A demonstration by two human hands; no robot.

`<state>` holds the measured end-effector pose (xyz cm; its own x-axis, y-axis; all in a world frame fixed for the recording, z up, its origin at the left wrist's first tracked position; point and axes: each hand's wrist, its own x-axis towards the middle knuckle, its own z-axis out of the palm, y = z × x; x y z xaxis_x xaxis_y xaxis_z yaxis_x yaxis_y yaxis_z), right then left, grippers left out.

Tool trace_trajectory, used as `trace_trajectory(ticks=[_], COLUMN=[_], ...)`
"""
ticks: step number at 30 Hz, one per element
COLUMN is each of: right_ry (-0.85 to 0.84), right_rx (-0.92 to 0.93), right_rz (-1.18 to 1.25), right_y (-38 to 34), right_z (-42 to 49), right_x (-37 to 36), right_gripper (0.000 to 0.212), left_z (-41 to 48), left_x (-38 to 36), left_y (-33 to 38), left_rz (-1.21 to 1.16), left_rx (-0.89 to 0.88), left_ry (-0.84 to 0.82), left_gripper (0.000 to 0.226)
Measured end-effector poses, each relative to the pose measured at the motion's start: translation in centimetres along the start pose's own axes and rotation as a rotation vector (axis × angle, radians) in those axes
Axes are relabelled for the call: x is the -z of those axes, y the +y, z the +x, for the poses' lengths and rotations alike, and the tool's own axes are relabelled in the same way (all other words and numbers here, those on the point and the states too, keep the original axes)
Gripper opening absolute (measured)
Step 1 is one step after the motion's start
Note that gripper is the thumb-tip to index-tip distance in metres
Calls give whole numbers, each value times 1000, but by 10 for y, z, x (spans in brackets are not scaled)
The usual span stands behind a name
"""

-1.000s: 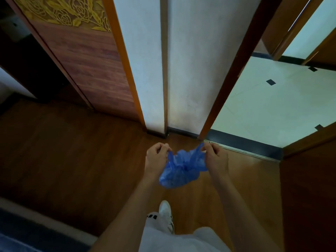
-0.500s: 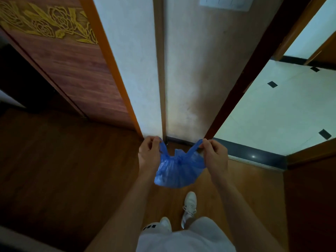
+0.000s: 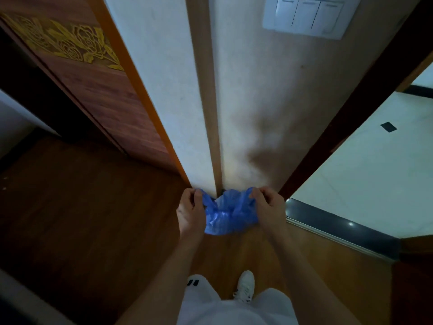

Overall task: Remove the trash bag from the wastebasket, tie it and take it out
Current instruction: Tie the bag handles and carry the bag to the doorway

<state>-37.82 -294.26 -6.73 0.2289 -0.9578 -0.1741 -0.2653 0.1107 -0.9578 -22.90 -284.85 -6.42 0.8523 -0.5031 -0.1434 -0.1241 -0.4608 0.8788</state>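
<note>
A small blue trash bag (image 3: 228, 213) hangs in front of me at waist height, crumpled and bunched at the top. My left hand (image 3: 191, 211) pinches the bag's left edge and my right hand (image 3: 268, 205) pinches its right edge, the bag sagging between them. No wastebasket is in view. Below the bag I see my white shorts and one white shoe (image 3: 244, 286) on the wooden floor.
A white wall (image 3: 257, 113) with a light switch panel (image 3: 304, 16) stands straight ahead, very close. A dark wooden door with a gold rose carving (image 3: 68, 42) is at the left. At the right, a doorway with a dark threshold (image 3: 328, 224) opens onto a pale tiled floor (image 3: 375, 172).
I have stepped closer to the wall, so it fills more of the view. Both hands still hold the bag, and its top edges are now gathered lower and closer together.
</note>
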Motion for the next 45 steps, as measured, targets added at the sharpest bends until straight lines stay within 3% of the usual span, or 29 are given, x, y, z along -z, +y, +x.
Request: trace_trajectory(ticks=[7, 15, 25, 30, 37, 39, 41, 43, 45], right_ry=[80, 63, 60, 59, 121, 111, 84, 44, -10], right_rx=[4, -38, -103, -38, 12, 18, 18, 98, 199], right_rz=[-121, -92, -135, -219, -265, -323, -457, -809, -1070], right_y=[-6, 31, 162, 226, 271, 281, 288, 298, 302], right_z=[33, 52, 92, 129, 180, 190, 195, 196, 192], right_x=[6, -22, -64, -81, -93, -92, -88, -81, -72], right_gripper=[17, 19, 22, 21, 25, 25, 27, 31, 36], left_z=[16, 44, 90, 123, 158, 162, 164, 163, 160], left_x=[-18, -42, -125, -170, -222, -231, -236, -235, -229], left_y=[1, -26, -134, -192, -216, -221, -230, -241, -248], left_rz=[-5, -3, 2, 24, 51, 109, 346, 660, 815], left_rx=[33, -68, -76, -41, -87, -143, -302, -488, -577], left_ry=[19, -118, -200, -181, -200, -259, -308, -313, -318], left_gripper=[19, 17, 18, 17, 14, 13, 15, 38, 57])
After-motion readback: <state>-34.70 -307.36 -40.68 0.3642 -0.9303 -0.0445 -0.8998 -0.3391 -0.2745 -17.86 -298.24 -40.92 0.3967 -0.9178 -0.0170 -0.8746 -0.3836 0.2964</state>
